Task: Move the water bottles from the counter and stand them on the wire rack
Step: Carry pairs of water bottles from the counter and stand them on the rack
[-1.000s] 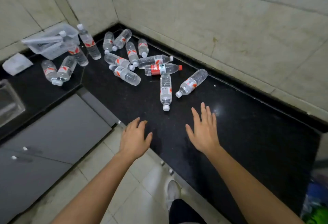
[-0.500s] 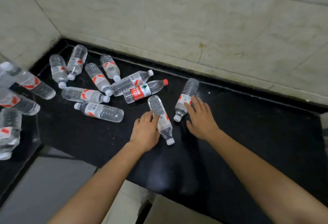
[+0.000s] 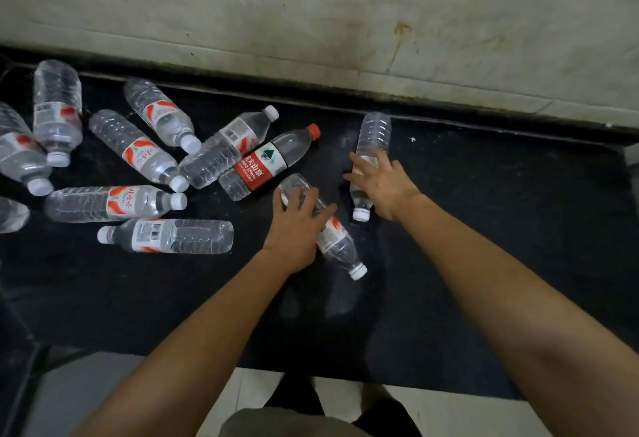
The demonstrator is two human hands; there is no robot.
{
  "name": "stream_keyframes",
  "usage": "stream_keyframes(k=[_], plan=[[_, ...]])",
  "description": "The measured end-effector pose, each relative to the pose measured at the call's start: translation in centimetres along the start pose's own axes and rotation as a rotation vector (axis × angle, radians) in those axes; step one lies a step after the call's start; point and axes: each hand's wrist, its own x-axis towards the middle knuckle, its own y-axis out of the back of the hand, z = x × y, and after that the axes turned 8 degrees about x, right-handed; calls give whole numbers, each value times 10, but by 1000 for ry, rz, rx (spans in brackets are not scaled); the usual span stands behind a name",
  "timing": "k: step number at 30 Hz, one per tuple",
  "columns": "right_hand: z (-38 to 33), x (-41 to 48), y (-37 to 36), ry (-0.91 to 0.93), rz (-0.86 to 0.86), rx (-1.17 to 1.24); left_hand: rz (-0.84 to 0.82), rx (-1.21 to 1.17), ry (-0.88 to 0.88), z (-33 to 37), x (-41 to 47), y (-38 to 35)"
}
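Several clear water bottles lie on their sides on the black counter. My left hand grips one lying bottle around its body, cap pointing toward me. My right hand wraps around another lying bottle, whose white cap points toward me. Just left of my hands lies a red-labelled bottle with a red cap. More white-capped bottles are scattered to the left. No wire rack is in view.
A pale tiled wall runs along the back of the counter. The counter's front edge is near my body, with light floor tiles below. Bare black counter stretches to the right of my hands.
Both hands have reached further onto their bottles and closed around them; earlier the fingers only touched them. The camera has moved closer to the counter.
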Motion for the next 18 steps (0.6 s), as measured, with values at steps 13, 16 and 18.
stream_keyframes(k=[13, 16, 18], plan=[[32, -41, -34, -398, -56, 305, 22, -221, 241, 13, -17, -28], [38, -77, -64, -481, -91, 509, 49, -210, 316, 26, -26, -33], [33, -93, -76, -523, -88, 598, 49, -284, 375, 30, -30, -35]])
